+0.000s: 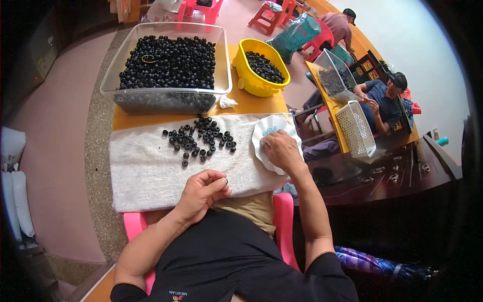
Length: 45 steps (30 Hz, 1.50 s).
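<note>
Left hand (202,193): pinching small dark piece (226,180), white towel's (146,173) near edge.
Right hand (283,151): can't tell grip; at pale-blue beads (271,129), white scalloped dish (257,137), right edge.
Round black beads (205,136): beyond left hand, far edge.

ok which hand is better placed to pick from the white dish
Probably your right hand: it's over the white dish, at the pale blue pieces; your left hand is farther away.

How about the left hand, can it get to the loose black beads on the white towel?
Probably yes. The left hand is just below the loose black beads, with only bare white towel between. Its fingers look pinched together, though, so they might need to open first.
</note>
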{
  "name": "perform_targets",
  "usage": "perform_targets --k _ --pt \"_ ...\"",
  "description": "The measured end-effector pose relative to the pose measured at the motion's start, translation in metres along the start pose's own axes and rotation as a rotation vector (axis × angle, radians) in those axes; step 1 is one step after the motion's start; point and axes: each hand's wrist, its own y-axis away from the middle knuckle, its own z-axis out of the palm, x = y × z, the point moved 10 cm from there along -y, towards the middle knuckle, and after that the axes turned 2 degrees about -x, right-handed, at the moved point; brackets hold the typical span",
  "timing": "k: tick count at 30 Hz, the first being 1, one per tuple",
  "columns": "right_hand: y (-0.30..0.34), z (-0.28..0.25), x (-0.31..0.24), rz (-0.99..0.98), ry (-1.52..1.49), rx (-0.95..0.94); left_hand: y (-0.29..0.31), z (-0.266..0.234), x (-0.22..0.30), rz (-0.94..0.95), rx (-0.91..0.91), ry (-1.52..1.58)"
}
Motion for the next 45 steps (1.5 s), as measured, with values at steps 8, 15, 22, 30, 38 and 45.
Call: perform_targets --k 8,15,22,30,38,45 --pt "-0.001 -0.006 -0.003 -0.041 -0.067 0.056 0.0 -0.002 -0.001 0.0 0.01 0.013" --pt "0.009 -0.018 -0.005 -0.078 -0.117 0.172 0.001 0.0 0.0 -0.004 0.015 0.002" --pt "0.024 -0.054 -0.03 -0.135 -0.472 0.383 0.002 0.0 0.0 -0.004 0.017 -0.046" --pt "0.034 -0.039 -0.097 -0.302 -0.778 0.235 -0.001 -0.001 -0.001 0.022 0.013 -0.073" --pt "0.032 -0.036 -0.123 -0.389 -0.743 0.123 -0.002 -0.001 0.0 0.048 -0.004 -0.125" --pt "0.034 -0.036 -0.131 -0.43 -0.649 0.081 0.0 0.003 0.002 0.036 -0.032 -0.161"
